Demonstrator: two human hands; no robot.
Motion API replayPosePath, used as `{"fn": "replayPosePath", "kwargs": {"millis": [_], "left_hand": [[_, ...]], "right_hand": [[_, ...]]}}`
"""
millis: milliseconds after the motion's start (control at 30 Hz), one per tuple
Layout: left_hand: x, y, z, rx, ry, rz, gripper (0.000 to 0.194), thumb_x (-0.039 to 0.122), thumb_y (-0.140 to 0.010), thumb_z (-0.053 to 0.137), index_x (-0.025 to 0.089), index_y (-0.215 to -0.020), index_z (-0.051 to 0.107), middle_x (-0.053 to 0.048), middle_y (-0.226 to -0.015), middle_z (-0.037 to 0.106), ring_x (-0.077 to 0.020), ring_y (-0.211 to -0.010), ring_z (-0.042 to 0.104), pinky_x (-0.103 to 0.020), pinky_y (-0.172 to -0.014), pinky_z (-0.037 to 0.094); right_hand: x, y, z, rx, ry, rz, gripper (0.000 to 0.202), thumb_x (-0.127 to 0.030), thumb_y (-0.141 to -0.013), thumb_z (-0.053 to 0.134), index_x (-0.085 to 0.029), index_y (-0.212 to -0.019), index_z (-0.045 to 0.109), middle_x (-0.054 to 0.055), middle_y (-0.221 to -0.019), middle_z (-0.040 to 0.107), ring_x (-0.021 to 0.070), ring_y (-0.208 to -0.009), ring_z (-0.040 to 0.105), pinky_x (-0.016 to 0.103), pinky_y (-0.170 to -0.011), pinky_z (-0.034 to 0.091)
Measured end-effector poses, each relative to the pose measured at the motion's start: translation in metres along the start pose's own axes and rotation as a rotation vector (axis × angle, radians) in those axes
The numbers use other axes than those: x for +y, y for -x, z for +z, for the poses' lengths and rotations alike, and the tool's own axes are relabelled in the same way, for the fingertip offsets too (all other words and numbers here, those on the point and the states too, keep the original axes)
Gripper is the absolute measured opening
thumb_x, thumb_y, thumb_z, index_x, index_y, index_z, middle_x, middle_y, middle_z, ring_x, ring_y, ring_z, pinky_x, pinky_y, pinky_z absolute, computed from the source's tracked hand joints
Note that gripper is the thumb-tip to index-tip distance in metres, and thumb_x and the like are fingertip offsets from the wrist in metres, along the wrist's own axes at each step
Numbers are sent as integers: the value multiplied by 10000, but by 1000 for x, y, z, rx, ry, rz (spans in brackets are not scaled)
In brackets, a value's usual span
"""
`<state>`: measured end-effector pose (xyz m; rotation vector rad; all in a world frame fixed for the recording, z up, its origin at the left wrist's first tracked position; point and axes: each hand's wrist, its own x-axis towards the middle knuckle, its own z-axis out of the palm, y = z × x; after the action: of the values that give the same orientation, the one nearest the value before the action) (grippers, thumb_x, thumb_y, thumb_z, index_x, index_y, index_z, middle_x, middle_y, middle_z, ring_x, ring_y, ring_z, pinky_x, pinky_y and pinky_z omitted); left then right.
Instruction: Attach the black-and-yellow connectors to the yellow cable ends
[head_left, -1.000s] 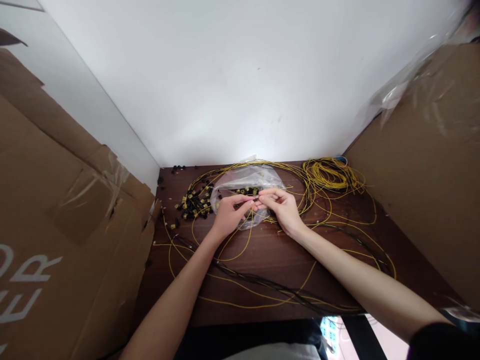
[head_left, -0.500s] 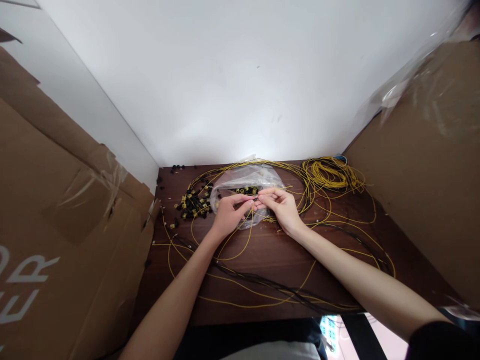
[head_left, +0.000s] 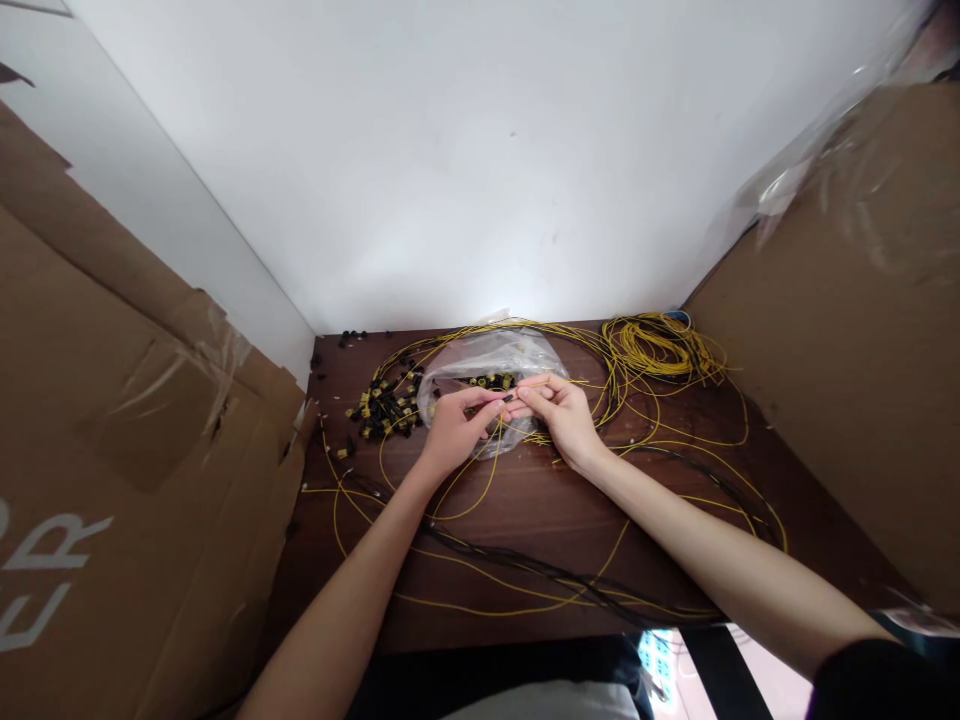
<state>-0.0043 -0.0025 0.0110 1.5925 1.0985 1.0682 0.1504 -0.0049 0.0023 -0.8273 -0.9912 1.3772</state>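
Observation:
My left hand (head_left: 456, 430) and my right hand (head_left: 564, 418) meet fingertip to fingertip above a clear plastic bag (head_left: 450, 365). Between them shows a small black piece (head_left: 508, 398), pinched by my left thumb and fingers. A thin yellow wire (head_left: 577, 382) pokes out past the fingers of my right hand, which are closed on it. Another yellow strand hangs below my left fingertips; where it ends is hidden. Black connectors with yellow parts (head_left: 386, 405) lie heaped left of the bag, and more of them (head_left: 491, 381) sit in it.
Coiled yellow wires (head_left: 656, 345) lie at the back right of the brown table (head_left: 517, 500). Loose yellow and black wires (head_left: 525, 565) cross its front. Cardboard boxes (head_left: 135, 400) (head_left: 847, 350) flank both sides, and a white wall (head_left: 487, 200) rises behind.
More of the black piece now shows between my fingertips. The wire end beyond my right hand sticks out slightly farther right. Both hands stay nearly in place.

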Motion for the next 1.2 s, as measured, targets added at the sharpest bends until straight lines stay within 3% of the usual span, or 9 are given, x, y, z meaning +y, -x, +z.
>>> {"fn": "replayPosePath", "kwargs": {"millis": [1200], "left_hand": [[-2, 0, 1, -3, -20, 13, 267, 294, -767, 600, 96, -923, 688, -95, -851, 700, -138, -639, 612, -190, -457, 476]], "right_hand": [[1, -2, -3, -22, 8, 17, 279, -348, -640, 759, -144, -787, 637, 18, -629, 688, 149, -567, 672, 302, -651, 578]]}}
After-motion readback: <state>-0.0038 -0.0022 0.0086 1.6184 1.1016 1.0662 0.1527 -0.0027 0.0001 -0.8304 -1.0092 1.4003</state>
